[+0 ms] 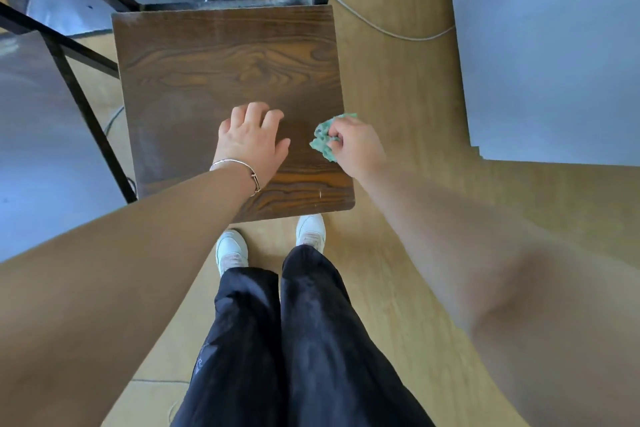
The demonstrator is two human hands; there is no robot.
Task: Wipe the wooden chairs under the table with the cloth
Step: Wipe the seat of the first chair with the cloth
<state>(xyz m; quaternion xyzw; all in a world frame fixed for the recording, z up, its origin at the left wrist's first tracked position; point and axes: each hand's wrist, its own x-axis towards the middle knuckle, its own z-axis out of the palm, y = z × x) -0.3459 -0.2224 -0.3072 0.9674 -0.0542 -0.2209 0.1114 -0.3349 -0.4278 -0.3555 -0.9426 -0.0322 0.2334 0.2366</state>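
A dark wooden chair seat (221, 73) with a black metal frame stands right in front of me, seen from above. My left hand (251, 139) rests on the seat's near half, fingers bent down onto the wood, a thin bracelet on the wrist. My right hand (356, 146) grips a crumpled green cloth (325, 140) at the seat's right edge, the cloth touching the wood.
A grey table top (554, 45) fills the right side and another grey surface (38, 149) the left. Black frame bars (86, 114) run at the left of the chair. A grey cable (381, 28) lies on the light wood floor. My feet (270, 243) stand at the seat's front edge.
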